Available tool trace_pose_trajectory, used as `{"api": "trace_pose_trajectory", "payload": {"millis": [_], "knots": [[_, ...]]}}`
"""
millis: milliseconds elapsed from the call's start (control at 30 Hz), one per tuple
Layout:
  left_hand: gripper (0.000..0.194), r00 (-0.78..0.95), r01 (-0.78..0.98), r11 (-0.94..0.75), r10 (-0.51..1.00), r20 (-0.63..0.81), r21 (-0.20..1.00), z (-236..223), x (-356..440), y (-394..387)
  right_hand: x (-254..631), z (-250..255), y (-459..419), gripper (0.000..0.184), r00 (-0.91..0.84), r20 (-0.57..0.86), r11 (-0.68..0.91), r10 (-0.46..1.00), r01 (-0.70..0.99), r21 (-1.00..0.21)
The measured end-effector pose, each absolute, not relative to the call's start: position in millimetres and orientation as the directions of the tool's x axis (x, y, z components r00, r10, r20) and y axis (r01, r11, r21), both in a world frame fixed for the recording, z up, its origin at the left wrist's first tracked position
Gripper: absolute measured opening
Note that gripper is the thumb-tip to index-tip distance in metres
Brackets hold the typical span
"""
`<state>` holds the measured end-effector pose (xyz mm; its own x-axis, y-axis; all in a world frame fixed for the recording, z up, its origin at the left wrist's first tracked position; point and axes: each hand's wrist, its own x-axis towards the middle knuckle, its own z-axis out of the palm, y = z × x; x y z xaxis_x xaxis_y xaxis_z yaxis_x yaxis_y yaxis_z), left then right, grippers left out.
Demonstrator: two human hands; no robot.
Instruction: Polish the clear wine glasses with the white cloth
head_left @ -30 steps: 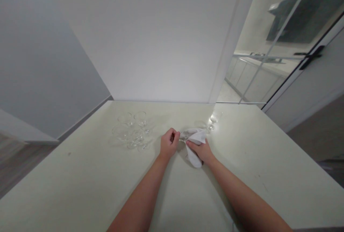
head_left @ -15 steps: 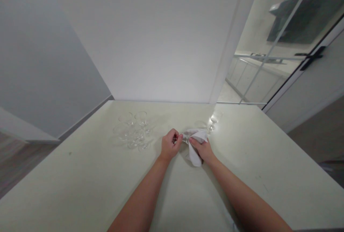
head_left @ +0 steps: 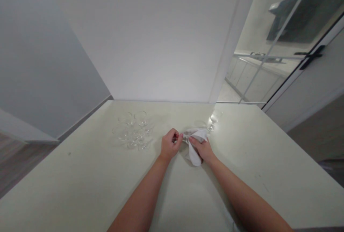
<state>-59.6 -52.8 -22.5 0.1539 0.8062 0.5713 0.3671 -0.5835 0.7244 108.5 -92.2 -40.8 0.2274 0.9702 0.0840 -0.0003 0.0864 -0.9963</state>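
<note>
My left hand (head_left: pixel 171 141) is closed around the stem end of a stemmed glass (head_left: pixel 185 138), which lies sideways between my two hands. A white cloth (head_left: pixel 195 153) wraps the other end of that glass, and one corner hangs toward the table. My right hand (head_left: pixel 202 148) grips the cloth against the glass, thumb on top, other fingers mostly hidden. Most of the glass is covered by cloth and fingers. One clear stemmed glass (head_left: pixel 211 126) stands just beyond my right hand. Several more clear glasses (head_left: pixel 135 131) stand grouped to the left of my left hand.
The pale table (head_left: pixel 107 189) ends at a white panel (head_left: pixel 166 63) along its far edge. To the right are a glass-paned partition (head_left: pixel 258 67) and a door with a black handle (head_left: pixel 311 57). A grey wall (head_left: pixel 59 63) rises at the left.
</note>
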Motion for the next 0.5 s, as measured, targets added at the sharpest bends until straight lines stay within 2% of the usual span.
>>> {"api": "trace_pose_trajectory", "payload": {"millis": [500], "knots": [[0.029, 0.151, 0.372, -0.551, 0.830, 0.536, 0.747, -22.8, -58.9, -52.8, 109.1, -42.1, -90.8, 0.034, 0.214, 0.095, 0.101, 0.972, -0.017, -0.995]]}}
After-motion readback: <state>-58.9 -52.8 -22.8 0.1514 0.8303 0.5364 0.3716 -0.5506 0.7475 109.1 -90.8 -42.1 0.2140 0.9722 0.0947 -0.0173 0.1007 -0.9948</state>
